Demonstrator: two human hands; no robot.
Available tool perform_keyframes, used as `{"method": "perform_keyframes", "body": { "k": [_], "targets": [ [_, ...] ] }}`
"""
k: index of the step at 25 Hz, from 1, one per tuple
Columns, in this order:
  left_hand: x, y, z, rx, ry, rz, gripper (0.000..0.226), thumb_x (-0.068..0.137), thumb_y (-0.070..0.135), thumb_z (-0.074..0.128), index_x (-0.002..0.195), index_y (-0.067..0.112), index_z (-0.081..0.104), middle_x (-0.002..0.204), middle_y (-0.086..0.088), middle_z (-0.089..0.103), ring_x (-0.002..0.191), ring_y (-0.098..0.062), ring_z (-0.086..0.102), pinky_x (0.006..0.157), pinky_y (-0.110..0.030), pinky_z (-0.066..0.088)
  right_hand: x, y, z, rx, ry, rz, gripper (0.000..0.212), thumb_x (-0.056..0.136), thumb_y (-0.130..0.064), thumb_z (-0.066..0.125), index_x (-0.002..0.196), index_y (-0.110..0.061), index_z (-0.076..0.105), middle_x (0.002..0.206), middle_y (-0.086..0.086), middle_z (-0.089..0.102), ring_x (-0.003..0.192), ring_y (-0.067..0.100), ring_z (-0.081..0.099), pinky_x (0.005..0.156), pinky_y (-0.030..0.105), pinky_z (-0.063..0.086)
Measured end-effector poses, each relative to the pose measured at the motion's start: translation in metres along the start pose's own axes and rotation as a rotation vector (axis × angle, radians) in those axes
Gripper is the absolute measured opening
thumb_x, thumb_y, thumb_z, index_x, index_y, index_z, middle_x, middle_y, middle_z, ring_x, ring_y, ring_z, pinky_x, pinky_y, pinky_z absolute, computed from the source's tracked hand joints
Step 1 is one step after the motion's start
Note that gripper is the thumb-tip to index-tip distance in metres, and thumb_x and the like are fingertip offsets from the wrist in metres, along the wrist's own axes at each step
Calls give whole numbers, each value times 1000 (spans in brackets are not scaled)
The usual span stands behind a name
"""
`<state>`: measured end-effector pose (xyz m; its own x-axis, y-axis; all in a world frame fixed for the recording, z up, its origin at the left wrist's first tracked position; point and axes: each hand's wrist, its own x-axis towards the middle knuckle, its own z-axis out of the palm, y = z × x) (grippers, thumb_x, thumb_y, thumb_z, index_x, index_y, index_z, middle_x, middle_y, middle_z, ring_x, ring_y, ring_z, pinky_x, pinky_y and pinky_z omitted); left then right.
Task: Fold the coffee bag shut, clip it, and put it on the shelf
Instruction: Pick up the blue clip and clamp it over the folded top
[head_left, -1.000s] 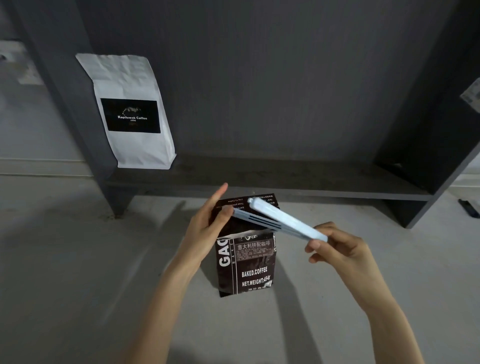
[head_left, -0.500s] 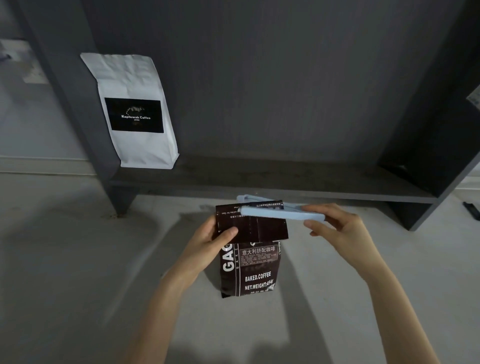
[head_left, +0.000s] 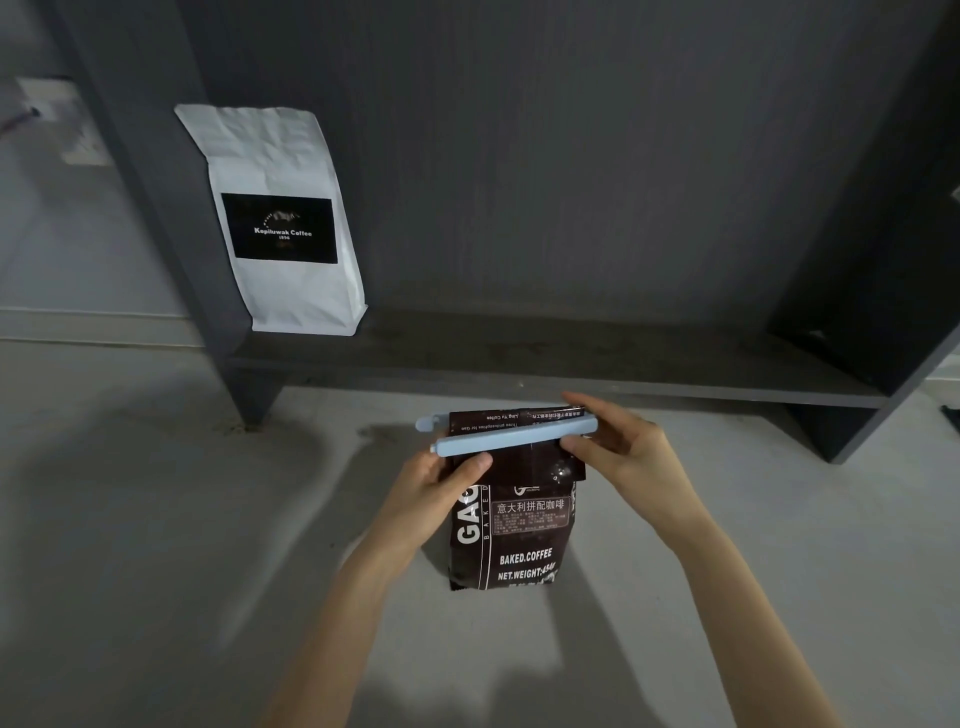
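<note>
Nearest the camera, on the grey concrete floor (head_left: 156, 571), a dark brown coffee bag (head_left: 519, 540) stands upright with its top folded forward, and a pale blue sealing clip (head_left: 511, 435) straddles that fold, its two bars still apart at the left end, so it is not yet snapped shut. The left hand (head_left: 441, 493) grips the bag's upper left edge, thumb pressed across the front just under the clip; the right hand (head_left: 618, 447) pinches the clip's right end between thumb and fingers. Beyond them runs the dark grey shelf (head_left: 571, 358), its board bare except for a white Kopiluwak Coffee bag (head_left: 283, 218) leaning in the left corner, well apart from the hands. The likely trouble is that the fold slips out while the bars close, since only the thumb pins it, or that the clip latches crooked and leaves the left corner of the fold unsealed. Compared with half a second before, the clip has slid leftward across the whole width of the fold, and the right hand has come in with it
</note>
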<state>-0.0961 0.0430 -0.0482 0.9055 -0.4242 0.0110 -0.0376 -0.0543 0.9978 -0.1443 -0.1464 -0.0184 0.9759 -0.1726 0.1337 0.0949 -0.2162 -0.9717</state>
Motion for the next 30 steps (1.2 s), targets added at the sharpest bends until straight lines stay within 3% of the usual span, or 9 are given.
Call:
{"method": "perform_keyframes", "body": {
  "k": [5,9,13,17,20,26,30],
  "targets": [
    [1,1,2,-49,-2,25,20,84,15,56,91,33,59,96,19,64,86,12,61,71,-4,47,0,3,3,-12,55,-18,37,78,-6,62,97,-37,59,85,20,64,73,9,61,63,13,51],
    [2,-1,2,-49,10,18,20,83,17,57,100,28,59,97,18,65,87,11,61,71,-4,47,0,4,6,0,61,-24,34,78,-6,62,91,-37,60,88,11,67,74,9,63,66,17,53],
    [3,0,2,-44,-4,15,18,83,15,56,90,32,59,92,19,65,83,11,62,69,-4,47,-1,4,4,31,57,-41,29,77,0,62,88,-27,61,86,-6,67,73,-5,64,63,8,50],
    [3,0,3,-66,11,13,20,82,14,58,98,25,59,95,16,65,82,10,63,70,-5,48,-1,7,1,-6,73,-34,27,76,-2,64,90,-25,62,88,-6,68,76,-5,64,66,10,51],
    [2,0,1,-112,16,-6,21,78,16,62,94,29,58,97,13,66,85,7,64,70,-9,49,-1,6,1,-4,71,-39,28,76,-1,64,89,-26,62,87,-8,68,76,-5,65,67,10,52],
    [4,4,-8,-231,63,73,34,70,30,58,104,31,54,100,9,65,98,-5,61,90,-23,48,-2,5,1,-18,81,-40,29,76,-2,64,87,-28,62,87,-10,67,76,-4,65,67,9,52],
    [2,4,-5,-235,30,91,33,75,25,56,108,23,56,102,7,68,100,-6,62,89,-18,49,-6,3,2,15,82,-48,32,78,-1,61,86,-31,60,86,-11,65,75,-5,64,62,8,51]
  ]
}}
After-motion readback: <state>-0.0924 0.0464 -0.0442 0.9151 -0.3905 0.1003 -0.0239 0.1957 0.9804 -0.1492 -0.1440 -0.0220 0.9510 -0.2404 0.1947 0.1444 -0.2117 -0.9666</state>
